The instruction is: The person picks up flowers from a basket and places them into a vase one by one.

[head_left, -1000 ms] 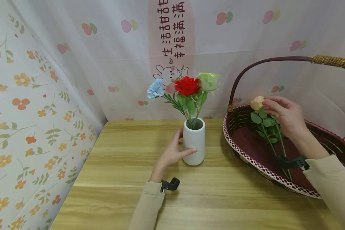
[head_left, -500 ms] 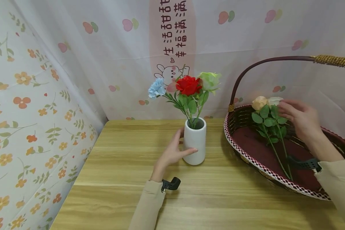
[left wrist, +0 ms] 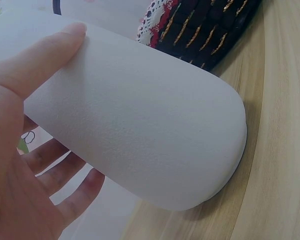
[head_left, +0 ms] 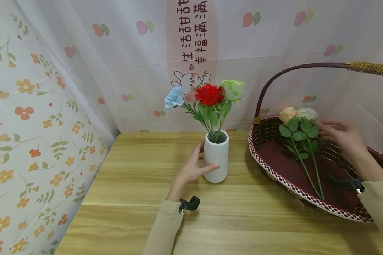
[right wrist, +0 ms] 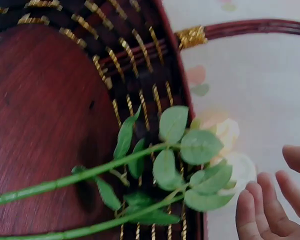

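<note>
A white vase (head_left: 215, 157) stands mid-table with a blue flower (head_left: 173, 98), a red rose (head_left: 209, 94) and a pale green rose (head_left: 232, 89) in it. My left hand (head_left: 194, 168) grips the vase (left wrist: 140, 135) from its left side, thumb in front and fingers behind. In the dark woven basket (head_left: 274, 177) lie a peach rose (head_left: 287, 114) and a white rose (head_left: 307, 113) on long stems (right wrist: 65, 182). My right hand (head_left: 339, 134) hovers just right of the white rose with fingers loosely spread, holding nothing; its fingertips (right wrist: 260, 210) show beside the blooms.
The basket's arched handle (head_left: 306, 67) rises over the two roses. A printed cloth backdrop (head_left: 115, 53) closes off the back and the left side. Bare wooden tabletop (head_left: 226, 219) stretches in front of the vase and the basket.
My right hand has drawn back to the right, away from the peach rose, uncovering the white rose beside it. The left hand and the vase have stayed put.
</note>
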Demonstrator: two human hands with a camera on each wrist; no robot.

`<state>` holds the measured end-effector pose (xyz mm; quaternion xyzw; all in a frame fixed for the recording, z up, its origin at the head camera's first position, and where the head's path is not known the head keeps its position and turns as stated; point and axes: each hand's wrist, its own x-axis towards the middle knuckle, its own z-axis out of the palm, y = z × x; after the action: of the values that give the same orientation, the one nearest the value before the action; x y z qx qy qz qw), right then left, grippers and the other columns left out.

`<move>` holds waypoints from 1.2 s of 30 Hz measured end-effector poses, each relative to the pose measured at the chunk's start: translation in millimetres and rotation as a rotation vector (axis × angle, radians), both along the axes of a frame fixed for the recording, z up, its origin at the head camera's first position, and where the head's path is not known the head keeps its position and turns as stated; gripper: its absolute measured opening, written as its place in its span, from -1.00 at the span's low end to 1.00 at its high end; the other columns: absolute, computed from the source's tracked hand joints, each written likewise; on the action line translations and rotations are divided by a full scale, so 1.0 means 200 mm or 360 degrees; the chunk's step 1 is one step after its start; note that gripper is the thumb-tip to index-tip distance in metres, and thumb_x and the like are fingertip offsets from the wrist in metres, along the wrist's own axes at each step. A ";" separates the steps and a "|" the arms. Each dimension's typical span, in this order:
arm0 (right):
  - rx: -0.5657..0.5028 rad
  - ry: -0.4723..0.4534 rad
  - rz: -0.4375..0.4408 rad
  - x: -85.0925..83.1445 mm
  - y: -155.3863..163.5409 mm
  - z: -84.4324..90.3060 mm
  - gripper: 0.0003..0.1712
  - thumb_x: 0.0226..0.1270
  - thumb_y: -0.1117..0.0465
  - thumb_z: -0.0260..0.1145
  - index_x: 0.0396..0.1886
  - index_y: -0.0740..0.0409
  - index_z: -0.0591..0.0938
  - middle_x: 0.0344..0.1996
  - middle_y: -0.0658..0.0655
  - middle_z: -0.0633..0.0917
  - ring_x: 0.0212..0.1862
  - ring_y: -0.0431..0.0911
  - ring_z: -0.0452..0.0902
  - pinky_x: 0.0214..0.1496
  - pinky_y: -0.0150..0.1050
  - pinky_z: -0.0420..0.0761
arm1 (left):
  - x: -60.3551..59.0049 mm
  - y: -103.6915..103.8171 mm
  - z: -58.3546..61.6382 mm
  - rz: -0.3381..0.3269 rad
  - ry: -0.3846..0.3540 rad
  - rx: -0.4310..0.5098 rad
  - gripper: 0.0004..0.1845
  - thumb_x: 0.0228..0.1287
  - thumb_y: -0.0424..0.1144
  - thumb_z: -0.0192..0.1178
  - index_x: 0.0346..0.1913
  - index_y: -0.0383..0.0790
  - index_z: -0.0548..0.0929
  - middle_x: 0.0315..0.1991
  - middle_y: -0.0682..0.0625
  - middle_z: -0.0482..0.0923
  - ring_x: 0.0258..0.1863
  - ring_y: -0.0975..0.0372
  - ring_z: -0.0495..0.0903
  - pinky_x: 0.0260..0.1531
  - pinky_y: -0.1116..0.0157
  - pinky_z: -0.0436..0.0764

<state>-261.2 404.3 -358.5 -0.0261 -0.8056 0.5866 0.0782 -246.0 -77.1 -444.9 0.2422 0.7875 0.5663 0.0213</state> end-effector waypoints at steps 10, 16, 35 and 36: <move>0.0299 -0.0021 0.0031 -0.04 0.08 -0.13 -0.74 0.50 0.13 0.28 0.06 0.12 0.53 -0.33 -0.48 0.56 -0.37 -0.43 0.60 -0.36 -0.51 0.61 | 0.00 -0.01 -0.01 0.0006 0.0019 -0.0014 -0.02 0.19 -0.09 0.49 0.54 -0.13 0.13 0.37 -0.07 0.30 0.34 0.07 0.31 0.30 -0.05 0.41; 0.0437 -0.0139 0.0039 -0.04 0.10 -0.18 -0.30 0.52 0.04 0.24 0.30 0.58 0.31 -0.37 -0.53 0.50 -0.38 -0.42 0.59 -0.35 -0.46 0.63 | -0.01 0.00 -0.01 0.0006 0.0009 -0.0017 -0.02 0.19 -0.07 0.49 0.55 -0.11 0.12 0.37 -0.07 0.29 0.34 0.10 0.31 0.30 -0.07 0.39; 0.0594 -0.0343 0.0174 -0.04 0.10 -0.27 -0.24 0.54 0.10 0.21 0.31 0.73 0.22 -0.25 0.02 0.70 -0.38 -0.37 0.61 -0.31 -0.32 0.69 | -0.01 0.00 -0.01 0.0015 -0.0013 -0.0023 -0.03 0.19 -0.09 0.50 0.55 -0.08 0.13 0.38 -0.05 0.29 0.34 0.13 0.30 0.32 -0.04 0.39; 0.0580 -0.0346 0.0181 -0.04 0.10 -0.28 -0.25 0.54 0.11 0.22 0.30 0.73 0.23 -0.26 0.00 0.70 -0.37 -0.37 0.61 -0.31 -0.32 0.70 | -0.01 0.00 -0.01 0.0014 -0.0014 -0.0018 -0.04 0.19 -0.10 0.49 0.54 -0.07 0.14 0.37 -0.05 0.29 0.34 0.13 0.30 0.32 -0.04 0.39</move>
<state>-270.0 424.4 -413.7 -0.0291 -0.9023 0.4284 -0.0389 -248.2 -77.4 -447.7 0.2362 0.7917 0.5629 0.0237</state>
